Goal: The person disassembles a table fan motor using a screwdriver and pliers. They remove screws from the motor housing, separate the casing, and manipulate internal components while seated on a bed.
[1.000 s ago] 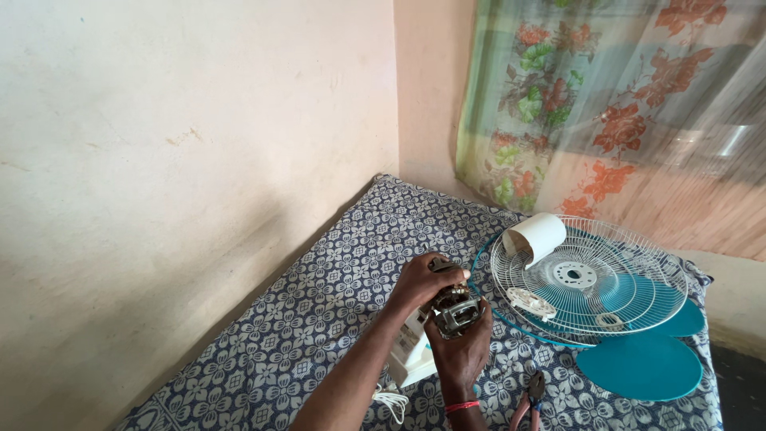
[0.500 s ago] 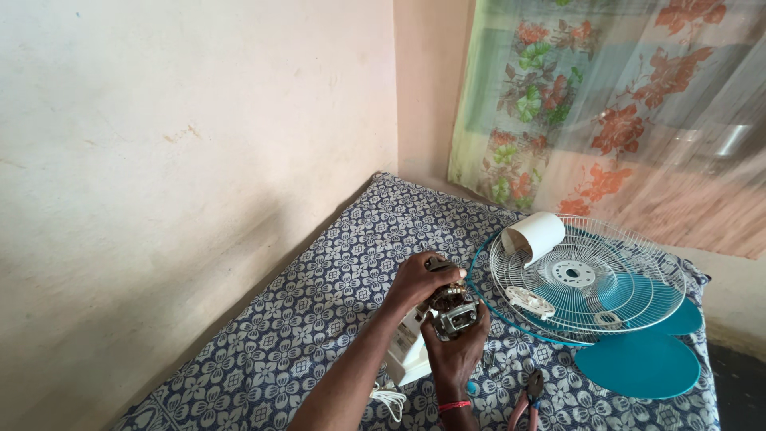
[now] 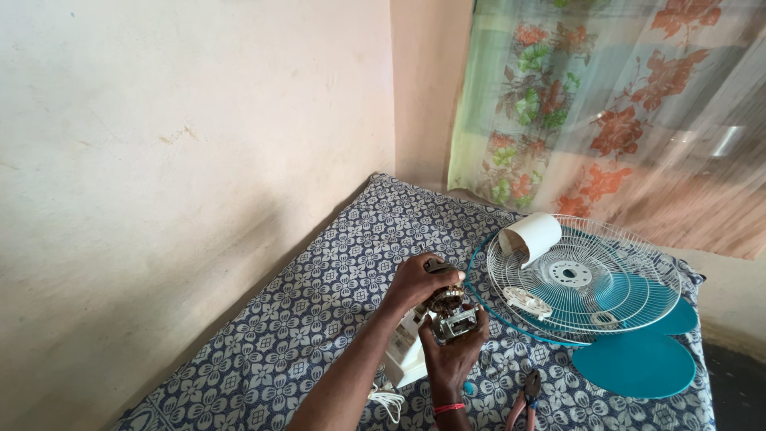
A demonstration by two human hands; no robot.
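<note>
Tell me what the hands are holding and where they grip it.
Both hands hold a small fan motor. The left hand covers its top; the right hand cups it from below, fingers around the metal frame.

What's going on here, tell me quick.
A person sits at a patterned cloth with a fan taken apart. Both hands hold the fan motor: the left hand grips it from above, the right hand cradles it from below. A white housing lies under the hands. Beside them rests a wire grille on teal blades, with a white cup on the grille. Pliers lie near the right wrist.
</note>
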